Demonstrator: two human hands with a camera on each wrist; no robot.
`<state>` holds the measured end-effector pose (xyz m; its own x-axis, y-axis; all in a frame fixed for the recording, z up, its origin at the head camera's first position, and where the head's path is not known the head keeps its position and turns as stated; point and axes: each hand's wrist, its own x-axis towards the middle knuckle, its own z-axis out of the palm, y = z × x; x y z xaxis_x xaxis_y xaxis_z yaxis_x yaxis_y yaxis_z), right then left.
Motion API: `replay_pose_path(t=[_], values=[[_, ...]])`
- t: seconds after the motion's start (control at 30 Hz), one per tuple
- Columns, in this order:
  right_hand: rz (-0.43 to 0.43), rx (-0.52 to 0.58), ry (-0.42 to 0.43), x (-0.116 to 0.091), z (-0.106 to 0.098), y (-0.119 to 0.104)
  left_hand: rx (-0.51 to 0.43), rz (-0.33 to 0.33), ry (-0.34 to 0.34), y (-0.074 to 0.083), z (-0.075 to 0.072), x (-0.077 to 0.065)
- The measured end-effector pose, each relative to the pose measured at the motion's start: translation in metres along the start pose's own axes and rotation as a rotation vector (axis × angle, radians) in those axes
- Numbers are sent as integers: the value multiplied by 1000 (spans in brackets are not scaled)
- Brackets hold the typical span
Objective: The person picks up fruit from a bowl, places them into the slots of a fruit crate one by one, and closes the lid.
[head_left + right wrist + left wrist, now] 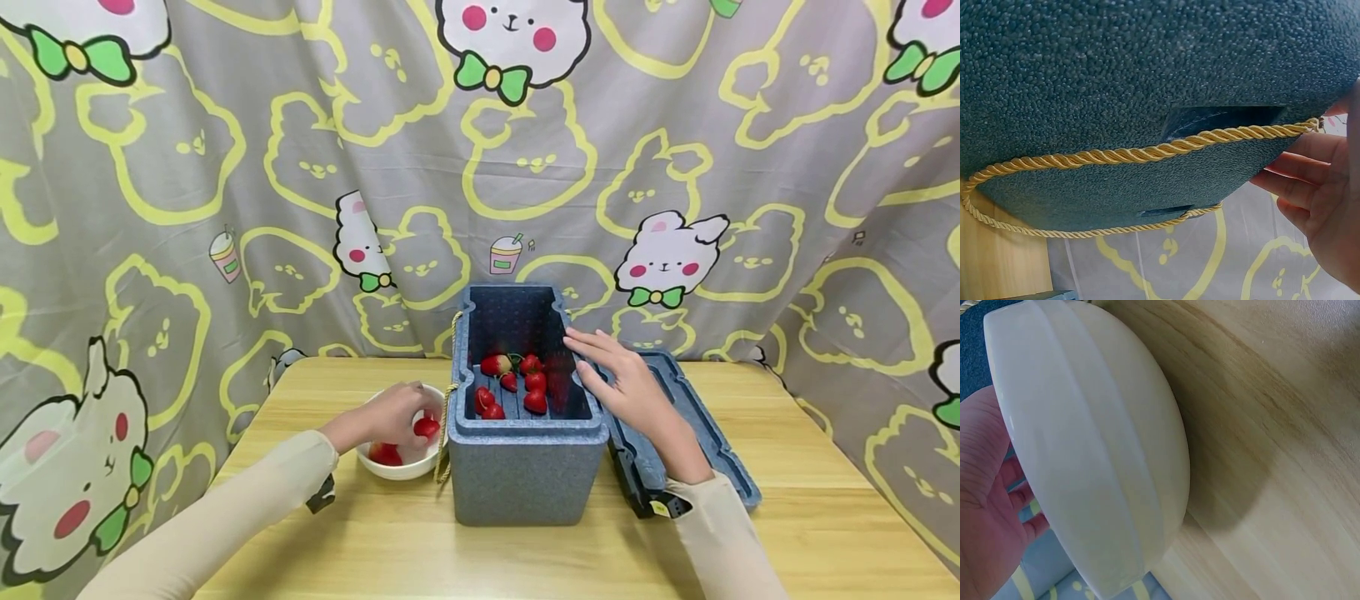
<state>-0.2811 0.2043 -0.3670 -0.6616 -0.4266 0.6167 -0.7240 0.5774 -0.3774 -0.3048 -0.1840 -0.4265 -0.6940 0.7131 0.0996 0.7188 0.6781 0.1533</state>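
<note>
My left hand [397,412] reaches down into a white bowl [401,472], fingers below its rim. Red strawberries [386,454] lie in the bowl, and one strawberry [427,428] shows right at the thumb and fingers; I cannot tell whether they pinch it. In the left wrist view the side of the bowl [1097,444] hides the fingertips. My right hand [626,383] rests with extended fingers on the right rim of a grey-blue foam box [525,479]. Several strawberries [535,382] lie on the floor of this lidless box.
A matching foam lid [701,417] lies on the wooden table [375,550] to the right of the box, beneath my right forearm. Twisted gold rope [1166,150] hangs along the box sides. Behind the table hangs a patterned grey curtain [420,167].
</note>
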Motion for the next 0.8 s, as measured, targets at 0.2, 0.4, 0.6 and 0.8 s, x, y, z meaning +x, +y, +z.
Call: replay_pose_path(t=[0.2,0.4,0.6,0.8], values=[[9,-5,-3,0,0,-1,31,-2,43,-4,-3,-3],[19,-3,-6,-1,0,-3,36,-23,67,-6,-7,-6],[22,0,-7,-1,0,-3,8,-60,74,-7,-16,-6],[20,0,-9,-1,0,-3,6,-60,122,-10,-29,-6]])
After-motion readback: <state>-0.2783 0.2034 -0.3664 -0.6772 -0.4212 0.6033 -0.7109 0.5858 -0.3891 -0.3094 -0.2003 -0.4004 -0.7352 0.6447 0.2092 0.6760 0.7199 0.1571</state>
